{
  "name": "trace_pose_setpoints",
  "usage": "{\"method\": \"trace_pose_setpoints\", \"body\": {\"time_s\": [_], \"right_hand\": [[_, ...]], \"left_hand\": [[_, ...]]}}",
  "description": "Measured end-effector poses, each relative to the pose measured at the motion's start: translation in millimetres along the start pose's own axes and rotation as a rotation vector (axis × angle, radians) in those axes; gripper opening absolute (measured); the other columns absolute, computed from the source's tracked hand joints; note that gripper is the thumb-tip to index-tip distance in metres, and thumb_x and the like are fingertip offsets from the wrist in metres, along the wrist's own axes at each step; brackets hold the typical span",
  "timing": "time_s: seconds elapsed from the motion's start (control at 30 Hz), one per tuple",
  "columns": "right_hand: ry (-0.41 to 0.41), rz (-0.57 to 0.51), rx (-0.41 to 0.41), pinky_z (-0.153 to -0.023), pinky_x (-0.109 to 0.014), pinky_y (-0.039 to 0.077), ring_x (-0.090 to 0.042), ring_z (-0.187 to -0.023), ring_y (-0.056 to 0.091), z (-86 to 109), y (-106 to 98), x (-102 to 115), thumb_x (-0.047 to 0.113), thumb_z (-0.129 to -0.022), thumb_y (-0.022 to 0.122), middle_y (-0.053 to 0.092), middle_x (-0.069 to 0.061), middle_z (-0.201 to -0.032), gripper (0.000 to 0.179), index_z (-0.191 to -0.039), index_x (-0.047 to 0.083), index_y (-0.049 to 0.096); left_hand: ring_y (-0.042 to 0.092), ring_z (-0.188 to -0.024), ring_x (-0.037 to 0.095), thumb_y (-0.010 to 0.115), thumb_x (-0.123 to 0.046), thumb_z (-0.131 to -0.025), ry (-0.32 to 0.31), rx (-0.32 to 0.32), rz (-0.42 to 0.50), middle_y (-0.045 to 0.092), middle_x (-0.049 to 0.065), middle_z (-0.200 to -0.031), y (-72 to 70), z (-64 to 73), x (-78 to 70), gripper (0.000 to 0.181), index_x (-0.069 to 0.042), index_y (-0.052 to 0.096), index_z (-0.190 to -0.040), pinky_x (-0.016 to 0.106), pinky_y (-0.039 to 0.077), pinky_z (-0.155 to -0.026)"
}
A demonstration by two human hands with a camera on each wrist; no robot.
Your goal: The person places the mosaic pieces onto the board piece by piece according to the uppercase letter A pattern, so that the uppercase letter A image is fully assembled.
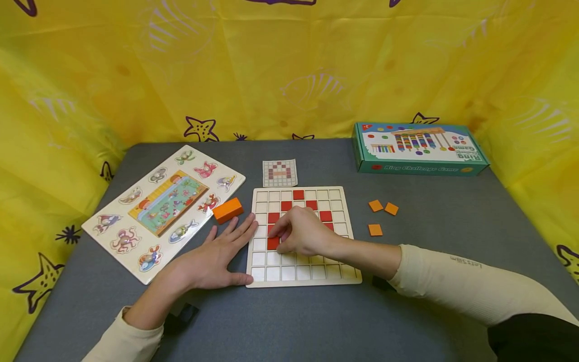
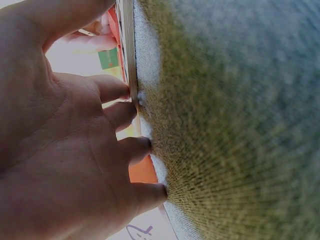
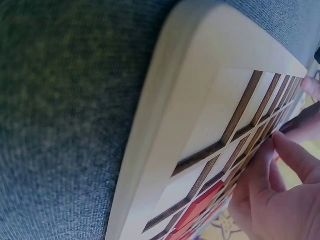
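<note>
A pale wooden grid board [image 1: 262,273] with sunken squares lies in the middle of the table, several red square tiles set in its upper rows. My right hand [image 1: 302,232] reaches over it, index finger and thumb pinching at a red tile [image 1: 273,244] in the second column from the left. In the right wrist view that hand [image 3: 280,190] is low over the grid, its fingertips close together. My left hand [image 1: 212,262] is spread flat beside the board, thumb and fingertips at its left edge. In the left wrist view its fingers [image 2: 117,117] are extended.
A small pattern card [image 1: 280,173] lies behind the board. An orange block [image 1: 227,210] sits by the left fingertips, at the edge of a sea-animal peg puzzle [image 1: 115,205]. Three orange tiles [image 1: 375,230] lie to the right, with a green game box [image 1: 420,151] behind them.
</note>
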State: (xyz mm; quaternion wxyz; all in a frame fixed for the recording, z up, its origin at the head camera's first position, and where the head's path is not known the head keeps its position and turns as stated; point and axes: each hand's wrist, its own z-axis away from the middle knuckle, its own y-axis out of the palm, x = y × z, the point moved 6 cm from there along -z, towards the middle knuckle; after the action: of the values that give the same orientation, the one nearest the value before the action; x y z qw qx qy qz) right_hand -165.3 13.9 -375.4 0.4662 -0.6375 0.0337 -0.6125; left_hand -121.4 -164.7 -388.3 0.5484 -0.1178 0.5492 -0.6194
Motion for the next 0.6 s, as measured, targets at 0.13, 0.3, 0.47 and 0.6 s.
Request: {"method": "trace_pose_setpoints", "body": {"time_s": [0.13,0.3,0.47,0.6], "right_hand": [[-0.003,0.004,-0.004,-0.068,-0.023,0.054,-0.009,-0.074,0.064,-0.1,-0.1,0.3,0.003,-0.075,0.09,0.075,0.005,-0.081,0.027,-0.1,0.012,0.084],[-0.002,0.003,-0.001,-0.068,-0.024,0.054,-0.009,-0.074,0.064,-0.5,0.5,0.0,0.003,-0.075,0.09,0.074,0.005,-0.081,0.026,-0.099,0.012,0.084],[-0.004,0.006,0.002,-0.068,-0.025,0.054,-0.01,-0.074,0.064,-1.2,0.5,-0.2,0.003,-0.075,0.09,0.074,0.003,-0.081,0.025,-0.096,0.012,0.083],[0.0,-0.005,0.007,-0.069,-0.024,0.055,-0.01,-0.075,0.065,-1.0,-0.1,-0.9,0.003,-0.075,0.09,0.075,0.002,-0.082,0.024,-0.097,0.012,0.083]], "left_hand": [[0.005,-0.161,0.044,0.077,-0.059,-0.088,0.001,0.0,0.0,0.0,0.003,-0.177,0.4,-0.6,0.2,0.112,-0.018,0.012,-0.169,0.08,0.003,-0.118],[0.004,-0.162,0.043,0.077,-0.058,-0.088,0.0,-0.001,-0.001,-0.001,0.002,-0.177,1.5,-1.1,1.2,0.112,-0.019,0.011,-0.169,0.08,0.002,-0.118],[0.004,-0.162,0.043,0.077,-0.058,-0.088,0.002,-0.004,-0.001,-0.001,0.002,-0.177,1.3,-0.6,1.7,0.112,-0.019,0.011,-0.169,0.08,0.002,-0.118],[0.004,-0.162,0.043,0.077,-0.059,-0.088,0.002,-0.006,0.002,-0.001,0.002,-0.177,1.1,-0.7,1.4,0.112,-0.019,0.011,-0.169,0.08,0.002,-0.118]]}}
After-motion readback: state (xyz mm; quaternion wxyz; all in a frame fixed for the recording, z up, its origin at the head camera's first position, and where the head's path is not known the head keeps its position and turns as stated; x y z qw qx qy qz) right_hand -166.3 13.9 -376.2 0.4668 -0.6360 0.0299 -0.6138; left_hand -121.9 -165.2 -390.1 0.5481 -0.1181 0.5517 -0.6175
